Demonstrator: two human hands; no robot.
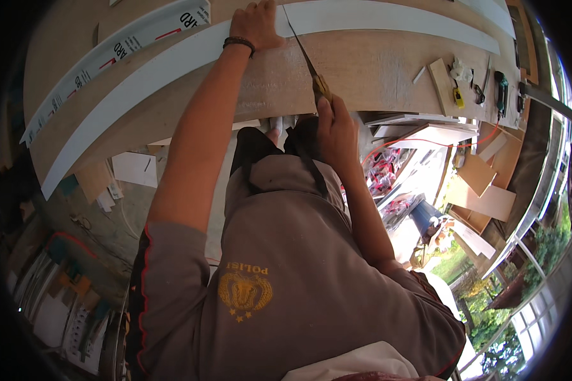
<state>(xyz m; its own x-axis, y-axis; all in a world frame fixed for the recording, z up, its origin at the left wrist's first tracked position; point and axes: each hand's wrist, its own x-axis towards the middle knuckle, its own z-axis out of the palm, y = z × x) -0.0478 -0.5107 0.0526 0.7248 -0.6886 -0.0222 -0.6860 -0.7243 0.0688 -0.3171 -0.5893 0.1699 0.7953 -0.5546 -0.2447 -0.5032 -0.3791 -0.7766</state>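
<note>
A long white strip (171, 68) of flat board, bowed by the lens, lies across the wooden worktable (394, 79). My left hand (257, 26) presses down on it, thumb spread apart from the fingers; a dark bracelet circles that wrist. In my right hand (338, 130), closed round the grip, is a handsaw (321, 85) with a yellowish-brown handle. Its narrow dark blade reaches away from me and meets the strip just right of my left hand. How deep the blade sits in the strip I cannot tell.
Behind the strip lies a white printed board (117, 63). At right rest a yellow tape measure (458, 97), a wood block (443, 86) and a dark power tool (501, 92) with an orange cord (426, 142). Board offcuts (483, 193) and a blue bucket (426, 218) stand below.
</note>
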